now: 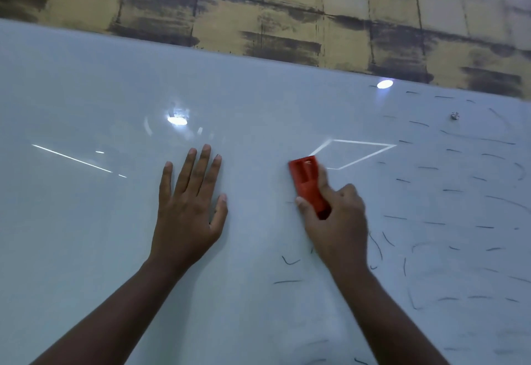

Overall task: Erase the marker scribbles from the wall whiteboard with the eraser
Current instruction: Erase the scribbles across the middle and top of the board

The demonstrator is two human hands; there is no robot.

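right hand (334,218) hides eraser's (307,180) lower end.

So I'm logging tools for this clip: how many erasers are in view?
1. The red eraser is gripped by the right hand against the whiteboard, beside the left hand lying flat; none elsewhere.

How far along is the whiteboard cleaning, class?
Done: the whiteboard shows no marks left of the eraser. In hand: the right hand grips the eraser against the board; the left hand rests flat. Left: many scribbles on the right side.
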